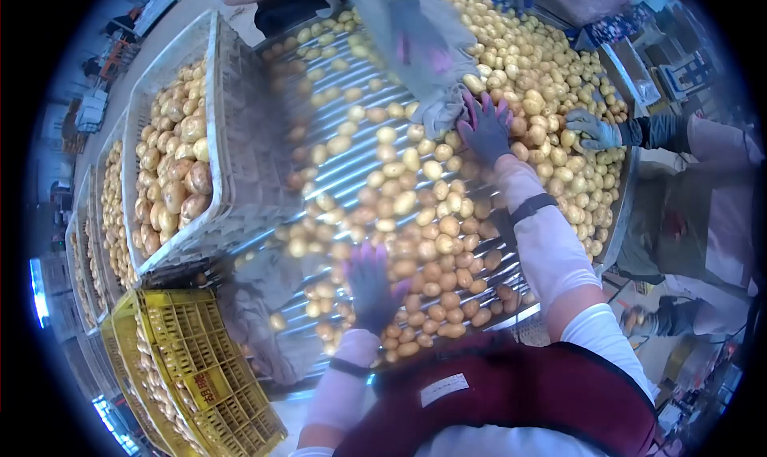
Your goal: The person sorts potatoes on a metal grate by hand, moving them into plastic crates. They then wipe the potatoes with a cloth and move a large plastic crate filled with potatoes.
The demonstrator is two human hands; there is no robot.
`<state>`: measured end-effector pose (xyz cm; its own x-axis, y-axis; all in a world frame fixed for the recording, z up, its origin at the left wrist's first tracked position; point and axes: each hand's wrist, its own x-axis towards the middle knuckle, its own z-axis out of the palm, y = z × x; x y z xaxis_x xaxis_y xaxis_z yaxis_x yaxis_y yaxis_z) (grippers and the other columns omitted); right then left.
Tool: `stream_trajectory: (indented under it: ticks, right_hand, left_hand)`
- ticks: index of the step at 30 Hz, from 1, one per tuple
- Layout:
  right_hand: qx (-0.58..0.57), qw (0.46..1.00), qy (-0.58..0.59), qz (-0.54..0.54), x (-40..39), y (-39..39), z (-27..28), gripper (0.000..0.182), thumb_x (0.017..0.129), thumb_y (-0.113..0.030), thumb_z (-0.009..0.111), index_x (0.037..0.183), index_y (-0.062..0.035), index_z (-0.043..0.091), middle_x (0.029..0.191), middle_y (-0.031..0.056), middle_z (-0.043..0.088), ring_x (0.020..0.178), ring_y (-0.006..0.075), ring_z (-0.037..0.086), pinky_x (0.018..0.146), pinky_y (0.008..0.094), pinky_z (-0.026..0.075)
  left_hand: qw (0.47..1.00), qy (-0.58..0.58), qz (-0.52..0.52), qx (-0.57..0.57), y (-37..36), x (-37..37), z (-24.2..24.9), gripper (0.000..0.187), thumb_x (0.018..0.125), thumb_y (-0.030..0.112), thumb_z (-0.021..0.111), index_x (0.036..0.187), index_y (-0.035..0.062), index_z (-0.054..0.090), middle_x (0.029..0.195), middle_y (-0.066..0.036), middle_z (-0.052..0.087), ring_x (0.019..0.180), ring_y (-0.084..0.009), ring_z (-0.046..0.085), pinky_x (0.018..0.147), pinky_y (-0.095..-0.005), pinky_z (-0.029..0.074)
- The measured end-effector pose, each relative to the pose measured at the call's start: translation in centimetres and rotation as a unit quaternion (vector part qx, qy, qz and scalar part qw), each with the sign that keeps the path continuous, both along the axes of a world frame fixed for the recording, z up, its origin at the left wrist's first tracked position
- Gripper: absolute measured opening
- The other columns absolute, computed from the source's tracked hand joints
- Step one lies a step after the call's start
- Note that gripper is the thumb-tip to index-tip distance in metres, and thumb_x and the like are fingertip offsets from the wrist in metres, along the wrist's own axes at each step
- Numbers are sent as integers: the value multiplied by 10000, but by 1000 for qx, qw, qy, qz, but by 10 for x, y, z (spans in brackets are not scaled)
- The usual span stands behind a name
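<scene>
Many yellow potatoes [415, 217] lie on a ribbed metal sorting table [351, 161]. My left hand [369, 285], in a dark purple glove, rests flat on the potatoes near the table's front edge, fingers spread. My right hand [484, 129], in the same kind of glove, reaches further out over the potatoes beside a grey cloth [435, 109], fingers apart. Neither hand visibly holds a potato.
A white crate [172, 149] full of potatoes stands at the left, with more crates behind it. A yellow crate [200, 369] sits at the lower left. A co-worker's gloved hand [593, 129] works at the right edge; another person's arm [403, 21] reaches in from the far side.
</scene>
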<state>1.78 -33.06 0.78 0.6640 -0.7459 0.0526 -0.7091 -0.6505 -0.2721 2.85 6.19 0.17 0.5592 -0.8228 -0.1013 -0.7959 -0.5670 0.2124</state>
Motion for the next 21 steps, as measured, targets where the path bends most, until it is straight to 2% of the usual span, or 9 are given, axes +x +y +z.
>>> stream_trajectory:
  ticks: [3, 5, 7, 8, 11, 14, 17, 20, 21]
  right_hand:
    - [-53, 980, -171, 87, 1, 28, 9, 549, 840, -293, 622, 1371, -196, 523, 1462, 144, 418, 1346, 403, 382, 1105, 539, 313]
    - [151, 931, -272, 192, -8, 76, -17, 471, 798, -209, 644, 1264, -158, 603, 1203, 131, 589, 1144, 358, 532, 974, 473, 436]
    - [189, 928, -162, 277, -23, 121, -22, 456, 801, -168, 637, 1256, -144, 615, 1095, 121, 644, 1053, 344, 580, 922, 464, 467]
    - [115, 956, -19, 268, -30, 142, 8, 451, 808, -151, 632, 1259, -137, 615, 1077, 117, 660, 1026, 343, 594, 906, 471, 471]
    - [92, 963, -109, 231, -37, 146, -32, 424, 826, -138, 615, 1250, -124, 612, 1118, 134, 661, 1017, 359, 604, 905, 467, 475]
    - [194, 952, -118, 206, -36, 130, -49, 391, 839, -135, 600, 1229, -111, 611, 1150, 154, 654, 1022, 373, 603, 905, 475, 475]
    - [207, 949, -51, 231, -42, 126, -39, 340, 868, -133, 568, 1201, -90, 614, 1152, 177, 649, 1021, 397, 602, 902, 497, 474]
    - [215, 955, -8, 206, -69, 141, 26, 286, 931, -179, 544, 1193, -96, 624, 1085, 112, 674, 979, 290, 624, 854, 417, 500]
    - [333, 925, -74, 169, -79, 141, 25, 285, 946, -210, 546, 1194, -94, 627, 1063, 84, 668, 948, 245, 616, 829, 378, 499]
  left_hand:
    - [1000, 7, 4, -4, 1, 0, 2, 955, 832, 584, 645, 1537, 56, 277, 1587, -223, 251, 1481, -449, 181, 1176, -642, 114]
    - [1000, 9, 1, -25, 2, 1, 2, 946, 839, 593, 636, 1535, 59, 282, 1583, -225, 256, 1477, -444, 192, 1175, -642, 117]
    - [999, 8, 1, -40, 4, 2, -6, 930, 846, 599, 625, 1529, 61, 296, 1577, -227, 264, 1468, -444, 210, 1170, -645, 124]
    - [999, 7, 0, -47, 6, 1, -11, 922, 850, 602, 620, 1526, 61, 304, 1574, -229, 268, 1463, -444, 219, 1168, -647, 127]
    - [996, -18, -10, -92, 10, 1, -24, 915, 852, 629, 594, 1515, 59, 324, 1565, -231, 281, 1451, -445, 238, 1163, -649, 140]
    - [996, -53, -4, -68, 7, -2, -23, 912, 860, 649, 568, 1511, 55, 332, 1562, -233, 286, 1452, -440, 239, 1162, -648, 143]
    - [993, -76, -8, -90, 9, -5, -20, 913, 868, 648, 560, 1521, 58, 318, 1567, -231, 282, 1459, -433, 234, 1163, -645, 143]
    - [991, -73, -10, -114, 13, -3, -35, 925, 867, 629, 580, 1537, 59, 292, 1585, -229, 257, 1481, -430, 191, 1172, -638, 110]
    - [991, -58, -9, -122, 13, -3, -33, 918, 870, 615, 589, 1541, 66, 289, 1592, -221, 250, 1488, -430, 175, 1175, -634, 97]
